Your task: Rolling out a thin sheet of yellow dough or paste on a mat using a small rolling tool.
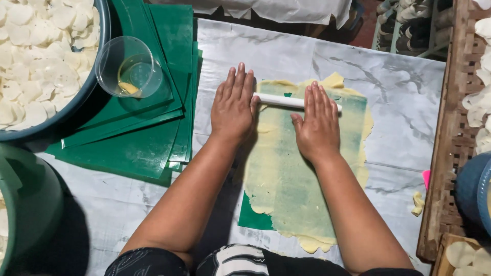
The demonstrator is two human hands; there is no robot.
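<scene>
White plastic roller (286,101), a thin rod, lies crosswise under both hands near the far end of the dough sheet (291,179). Left hand (233,107) is flat and fully spread, palm down, its heel just off the roller's left tip and its fingers pointing to the far edge of the bench (399,82). Right hand (318,125) is likewise flat with fingers straight, pressing directly on the roller's right half; neither hand grips anything.

Step in hand, by judgement: rolling the pale yellow dough thin over a green plastic sheet (253,217), whose near left corner shows bare. Dough is already thin enough for green to show through; its edges are ragged. A further pass would call for even downward pressure from both palms.

Outward, toward the left edge of the bench: a stack of green plastic sheets (138,148), with a clear plastic cup (130,66) holding a little yellowish liquid standing on it. At the far left corner, a blue basin (76,102) full of white round slices. Along the right edge, a wooden slatted tray (452,128). No packages, labels or signs are visible.
</scene>
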